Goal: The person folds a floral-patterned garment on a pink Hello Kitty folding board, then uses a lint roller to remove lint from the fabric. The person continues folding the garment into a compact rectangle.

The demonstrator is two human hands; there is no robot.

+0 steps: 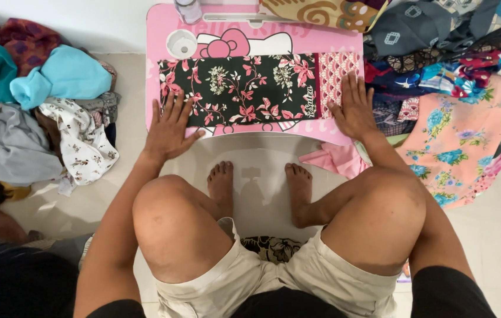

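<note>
With your left hand (169,131) and right hand (353,109) pressing flat, fingers spread, on the cloth (244,88), uneven pushing could wrinkle it or tip the pink table (156,35).

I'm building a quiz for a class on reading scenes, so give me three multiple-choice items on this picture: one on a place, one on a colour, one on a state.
1. Where does the folded black cloth with pink flowers lie?
A. on the small pink table
B. on the floor
C. on the person's lap

2. What colour is the bundled cloth at the left, beside the table?
A. yellow
B. light blue
C. black

3. How are the left hand and right hand set?
A. clenched in fists
B. lifted in the air
C. flat, fingers spread, at the cloth's two ends

Key: 1 A, the cloth spans the tabletop; 2 B, the bundle is plainly light blue; 3 C, both palms press down flat.
</note>
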